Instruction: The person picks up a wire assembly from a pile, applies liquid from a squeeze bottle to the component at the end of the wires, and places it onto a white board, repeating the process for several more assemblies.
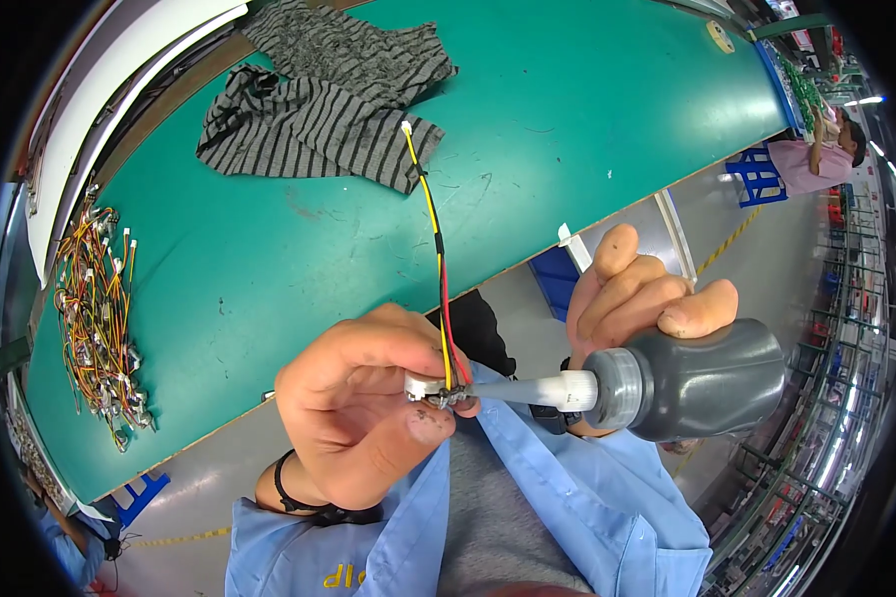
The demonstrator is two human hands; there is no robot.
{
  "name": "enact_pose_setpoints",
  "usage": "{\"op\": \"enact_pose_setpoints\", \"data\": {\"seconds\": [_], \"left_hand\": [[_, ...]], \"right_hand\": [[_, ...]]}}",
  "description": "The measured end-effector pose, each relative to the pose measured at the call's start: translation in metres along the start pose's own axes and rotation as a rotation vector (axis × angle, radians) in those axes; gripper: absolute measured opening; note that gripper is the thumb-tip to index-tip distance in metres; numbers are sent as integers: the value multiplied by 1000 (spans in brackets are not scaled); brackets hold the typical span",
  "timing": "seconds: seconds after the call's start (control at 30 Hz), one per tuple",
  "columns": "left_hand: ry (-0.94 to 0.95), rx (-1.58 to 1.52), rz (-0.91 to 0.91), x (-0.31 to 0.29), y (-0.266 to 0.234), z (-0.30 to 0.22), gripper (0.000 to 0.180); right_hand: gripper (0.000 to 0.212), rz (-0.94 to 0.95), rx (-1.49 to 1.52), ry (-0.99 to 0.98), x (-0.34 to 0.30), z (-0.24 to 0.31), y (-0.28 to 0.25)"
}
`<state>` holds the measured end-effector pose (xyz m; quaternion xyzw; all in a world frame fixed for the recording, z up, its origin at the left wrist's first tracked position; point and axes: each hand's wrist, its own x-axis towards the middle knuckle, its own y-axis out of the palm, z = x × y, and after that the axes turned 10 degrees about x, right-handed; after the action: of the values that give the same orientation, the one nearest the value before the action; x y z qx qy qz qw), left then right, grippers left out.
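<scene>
Between the thumb and fingers of my left hand (pixel 353 403) is a small metal and white component (pixel 425 387) with wires. Its red, yellow and black wire lead (pixel 439 249) rises away from me and ends in a white plug (pixel 406 127) over the cloth. My right hand (pixel 632 294) grips a dark squeeze bottle (pixel 717 380), tilted onto its side. The bottle's pale tapered nozzle (pixel 528 390) points left, and its tip meets the component or lies right beside it. I cannot tell whether any liquid is coming out.
A heap of wired components (pixel 100 318) lies at the left of the green table (pixel 528 149). Striped grey cloth (pixel 319 109) is spread at the back. A tape roll (pixel 720 37) sits far right. Past the table are blue stools (pixel 757 177) and a person in pink (pixel 811 164).
</scene>
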<state>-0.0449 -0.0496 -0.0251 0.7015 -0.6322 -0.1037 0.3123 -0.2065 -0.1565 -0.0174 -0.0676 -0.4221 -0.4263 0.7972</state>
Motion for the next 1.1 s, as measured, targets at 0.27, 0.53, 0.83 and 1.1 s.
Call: {"op": "enact_pose_setpoints", "data": {"seconds": [0.27, 0.53, 0.83, 1.1], "left_hand": [[-10, 2, 3, 0, 2, 0, 26], [-102, 108, -97, 0, 14, -9, 25], [-86, -188, -33, 0, 3, -4, 22], [11, -185, 58, 4, -1, -5, 20]], "right_hand": [[32, -2, 33, 8, -1, 4, -3], [48, -18, 56, 13, -4, 4, -3], [72, -158, 164, -33, -12, -6, -16], [78, -728, 519, 111, -24, -20, -25]]}}
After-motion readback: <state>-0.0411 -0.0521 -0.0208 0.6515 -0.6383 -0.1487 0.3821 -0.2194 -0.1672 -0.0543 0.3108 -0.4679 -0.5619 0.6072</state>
